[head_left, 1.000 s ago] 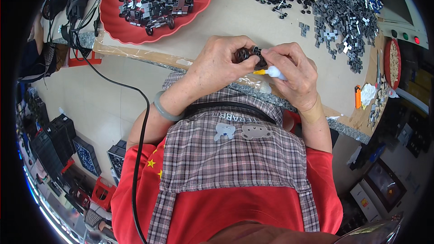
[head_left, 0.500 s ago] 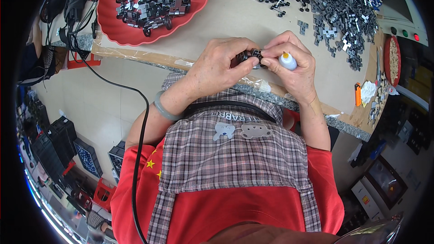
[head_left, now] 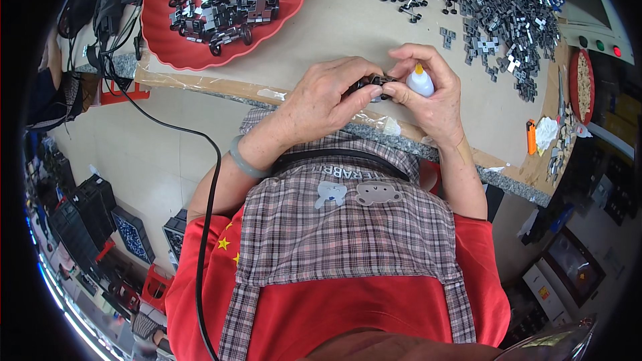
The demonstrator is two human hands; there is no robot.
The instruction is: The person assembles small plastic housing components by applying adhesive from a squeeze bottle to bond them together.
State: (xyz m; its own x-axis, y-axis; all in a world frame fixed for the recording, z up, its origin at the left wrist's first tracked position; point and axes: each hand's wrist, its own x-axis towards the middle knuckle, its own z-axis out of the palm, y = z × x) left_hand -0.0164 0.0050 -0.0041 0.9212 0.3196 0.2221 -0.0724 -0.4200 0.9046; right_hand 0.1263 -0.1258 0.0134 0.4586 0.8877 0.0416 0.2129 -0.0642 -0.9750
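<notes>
In the head view, over the near edge of the bench point(head_left: 348, 33), the left hand point(head_left: 334, 92) pinches a dark wheeled part point(head_left: 376, 82); the right hand point(head_left: 431, 93) steadies its right end while gripping a white bottle point(head_left: 420, 83), yellow tip toward the far edge. The part looks light, stiff, best held mid-body; its long axis, partly hidden, seems to run left-right.

The pale, rounded bottle with a yellow tip point(head_left: 420, 84) looks like smooth plastic, the small black piece point(head_left: 358, 85) near it like glossy plastic. The red scalloped tray point(head_left: 160, 33) is shiny plastic; the heaped flat grey pieces point(head_left: 511, 23) glint. Matt beige paper-like sheeting point(head_left: 354, 23) tops a speckled stone-look edge point(head_left: 428, 150), and the grey-pink checked apron point(head_left: 348, 241) is woven cloth.
</notes>
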